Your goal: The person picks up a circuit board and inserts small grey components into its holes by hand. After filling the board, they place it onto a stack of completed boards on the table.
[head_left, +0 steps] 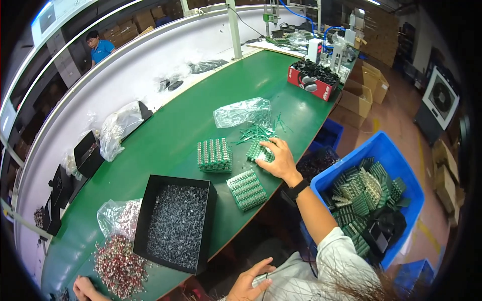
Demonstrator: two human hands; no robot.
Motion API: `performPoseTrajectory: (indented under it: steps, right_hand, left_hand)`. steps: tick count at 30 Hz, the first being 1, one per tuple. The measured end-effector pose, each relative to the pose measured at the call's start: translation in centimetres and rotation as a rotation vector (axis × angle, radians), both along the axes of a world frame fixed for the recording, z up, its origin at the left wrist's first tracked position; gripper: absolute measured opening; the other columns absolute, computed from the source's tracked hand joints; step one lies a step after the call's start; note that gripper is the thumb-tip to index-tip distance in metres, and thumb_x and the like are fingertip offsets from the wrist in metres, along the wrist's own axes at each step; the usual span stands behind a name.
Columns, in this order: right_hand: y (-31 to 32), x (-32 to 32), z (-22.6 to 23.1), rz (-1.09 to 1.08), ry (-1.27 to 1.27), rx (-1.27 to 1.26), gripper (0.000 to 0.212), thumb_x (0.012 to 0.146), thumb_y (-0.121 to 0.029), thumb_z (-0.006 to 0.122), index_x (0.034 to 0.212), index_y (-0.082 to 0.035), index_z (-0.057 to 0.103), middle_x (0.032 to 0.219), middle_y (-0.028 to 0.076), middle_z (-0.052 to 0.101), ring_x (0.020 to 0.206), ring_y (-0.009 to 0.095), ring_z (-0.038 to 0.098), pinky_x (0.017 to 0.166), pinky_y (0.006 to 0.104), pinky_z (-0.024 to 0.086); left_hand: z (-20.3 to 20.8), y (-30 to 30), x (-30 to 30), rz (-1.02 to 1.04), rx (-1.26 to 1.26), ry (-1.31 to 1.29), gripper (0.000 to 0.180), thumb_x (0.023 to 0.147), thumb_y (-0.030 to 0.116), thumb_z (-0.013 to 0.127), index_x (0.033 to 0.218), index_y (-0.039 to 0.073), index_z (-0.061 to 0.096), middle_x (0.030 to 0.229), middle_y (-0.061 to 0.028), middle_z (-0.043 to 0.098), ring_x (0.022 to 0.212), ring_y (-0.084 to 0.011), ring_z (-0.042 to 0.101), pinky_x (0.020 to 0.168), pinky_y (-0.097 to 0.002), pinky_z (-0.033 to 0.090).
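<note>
My right hand (277, 159), with a dark band on its wrist, reaches over the green table. Its fingers curl round the edges of a small green circuit board panel (258, 151) lined with pale parts. Beside that panel stands a stack of similar panels (215, 155), and nearer to me lies another stack (247, 190). Loose green strips (255, 133) are scattered just beyond my right fingers. Low in the view, over my lap, my left hand (250, 282) holds nothing visible, its fingers apart.
A black box (210, 228) of small dark parts stands beside a heap of red-and-white parts (120, 266). Another person's hand (84, 288) rests at bottom left. A blue bin (401, 155) of panels stands right of the table. A clear bag (243, 112) and red carton (309, 85) lie farther off.
</note>
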State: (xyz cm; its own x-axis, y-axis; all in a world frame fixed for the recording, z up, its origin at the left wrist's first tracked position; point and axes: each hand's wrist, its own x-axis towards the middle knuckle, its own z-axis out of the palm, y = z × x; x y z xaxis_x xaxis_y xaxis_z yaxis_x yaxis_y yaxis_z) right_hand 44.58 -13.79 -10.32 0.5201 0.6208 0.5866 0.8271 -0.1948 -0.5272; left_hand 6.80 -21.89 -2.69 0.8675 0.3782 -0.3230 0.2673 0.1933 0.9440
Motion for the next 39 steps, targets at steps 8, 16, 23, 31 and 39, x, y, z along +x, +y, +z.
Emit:
performPoseTrajectory:
  steps: [8,16,23,31,39]
  right_hand:
    - [0.7,-0.9,0.9,-0.012,-0.061,0.144,0.067,0.076,-0.031,0.077,0.137,-0.010,0.059,0.144,0.024,0.048,0.136,0.044,0.042,0.116,0.0511,0.033]
    - [-2.9,-6.4,5.7,0.535,0.044,-0.061,0.079,0.064,-0.039,0.091,0.133,-0.011,0.064,0.136,0.019,0.054,0.128,0.039,0.050,0.110,0.0479,0.040]
    - [-3.8,-8.1,4.9,0.538,-0.065,-0.295,0.096,0.054,-0.054,0.092,0.138,-0.019,0.061,0.139,0.023,0.048,0.128,0.044,0.048,0.110,0.0517,0.039]
    - [-2.8,-8.1,5.5,0.431,0.261,-0.143,0.095,0.047,-0.035,0.098,0.131,-0.008,0.063,0.123,0.018,0.051,0.113,0.039,0.056,0.097,0.0464,0.050]
    - [0.2,-11.8,12.6,0.506,0.149,0.088,0.099,0.044,-0.035,0.098,0.130,-0.003,0.062,0.129,0.021,0.055,0.112,0.038,0.060,0.097,0.0451,0.050]
  left_hand:
    - [2.8,0.9,-1.3,0.026,0.013,-0.116,0.055,0.097,0.020,0.065,0.145,-0.002,0.049,0.121,-0.0151,0.064,0.116,-0.0248,0.061,0.104,-0.0368,0.045]
    - [4.5,3.0,-6.4,0.034,0.028,-0.329,0.066,0.095,0.030,0.070,0.146,-0.004,0.046,0.125,-0.0174,0.062,0.117,-0.0279,0.061,0.103,-0.0414,0.046]
    - [5.6,5.9,-10.3,0.037,0.106,-0.504,0.082,0.092,0.042,0.076,0.147,-0.009,0.043,0.130,-0.0229,0.061,0.118,-0.0340,0.063,0.103,-0.0478,0.048]
    - [5.3,9.8,-11.8,0.015,0.023,-0.609,0.080,0.088,0.044,0.075,0.137,-0.015,0.050,0.121,-0.0303,0.063,0.113,-0.0406,0.064,0.100,-0.0510,0.049]
    - [5.0,14.2,-10.5,0.328,0.064,-0.712,0.071,0.085,0.038,0.078,0.128,-0.015,0.058,0.105,-0.0302,0.068,0.104,-0.0411,0.068,0.092,-0.0513,0.054]
